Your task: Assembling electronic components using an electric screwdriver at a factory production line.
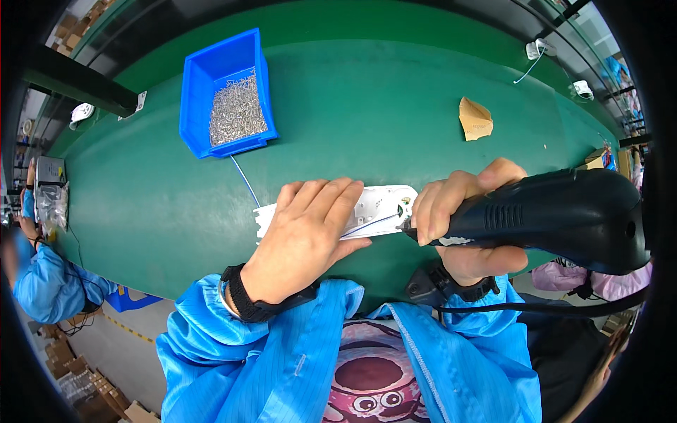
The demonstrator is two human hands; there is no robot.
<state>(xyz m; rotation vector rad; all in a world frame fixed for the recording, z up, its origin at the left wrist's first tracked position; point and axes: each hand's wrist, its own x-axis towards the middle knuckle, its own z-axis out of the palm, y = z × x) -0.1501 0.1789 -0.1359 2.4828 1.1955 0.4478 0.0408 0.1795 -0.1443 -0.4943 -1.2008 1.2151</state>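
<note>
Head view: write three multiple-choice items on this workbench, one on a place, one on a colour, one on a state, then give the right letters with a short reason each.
1. Where does the blue plastic bin of small silver metal parts stand?
A. Far left of the green bench
B. Under the right hand
C. On the floor

2. What colour is the flat plastic panel under the left hand?
A. Red
B. White
C. Black

3. What is the right hand doing?
A. Lying open on the bench
B. Reaching into the bin
C. Gripping the black electric screwdriver

Answers: 1 A, it sits up left on the green bench surface. 2 B, the panel shows white. 3 C, fingers wrap the tool's body.
</note>
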